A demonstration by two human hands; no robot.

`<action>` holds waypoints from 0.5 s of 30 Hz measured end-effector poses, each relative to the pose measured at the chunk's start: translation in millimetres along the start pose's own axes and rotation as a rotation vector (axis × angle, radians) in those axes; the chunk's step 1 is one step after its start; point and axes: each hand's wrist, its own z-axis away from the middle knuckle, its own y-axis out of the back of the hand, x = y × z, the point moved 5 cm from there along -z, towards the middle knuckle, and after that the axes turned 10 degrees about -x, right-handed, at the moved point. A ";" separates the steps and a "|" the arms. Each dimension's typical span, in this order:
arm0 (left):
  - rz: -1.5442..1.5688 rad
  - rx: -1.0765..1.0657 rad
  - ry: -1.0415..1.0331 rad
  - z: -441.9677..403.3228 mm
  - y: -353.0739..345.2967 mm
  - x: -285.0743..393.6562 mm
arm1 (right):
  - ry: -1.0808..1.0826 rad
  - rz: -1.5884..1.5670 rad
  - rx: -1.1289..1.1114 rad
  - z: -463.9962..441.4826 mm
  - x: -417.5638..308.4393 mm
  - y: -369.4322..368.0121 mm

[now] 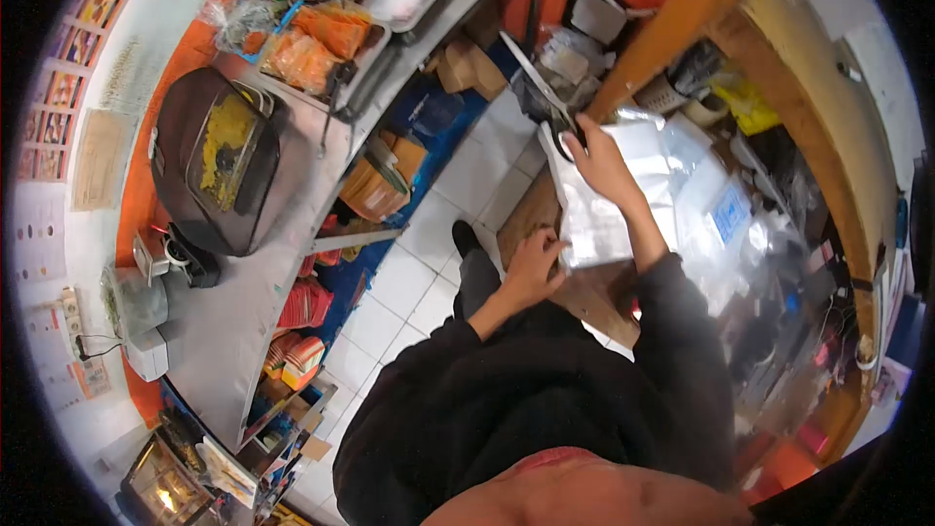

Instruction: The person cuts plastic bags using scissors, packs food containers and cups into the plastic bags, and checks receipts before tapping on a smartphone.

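Observation:
My right hand [602, 164] is closed around the handles of a pair of scissors [534, 70], whose long blades point away from me to the upper left. Below that hand lies a shiny silver bag [596, 224], flat on a brown wooden surface [584, 297]. My left hand [534, 268] is at the bag's near left corner, its fingertips bent against the edge and seeming to pinch it. Clear plastic bags [706, 205] with a blue printed label lie against the silver bag's right side.
A steel counter [219, 331] runs along the left, with a dark brown bag [175, 151] and a tray of orange food packs [317, 49]. Red packets [307, 302] fill shelves beneath it. A wooden frame [672, 29] borders the cluttered right side. White tiles [399, 278] cover the floor.

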 end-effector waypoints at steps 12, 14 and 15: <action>0.198 0.070 0.138 38.2 119.3 -127.6 | -0.200 0.233 0.170 -296.0 25.3 -58.7; 0.271 0.160 0.215 37.9 129.7 -148.4 | -0.115 0.029 0.278 -277.0 24.7 -53.1; 0.248 0.213 0.192 31.0 135.0 -147.6 | -0.078 -0.102 0.199 -261.1 34.8 -58.6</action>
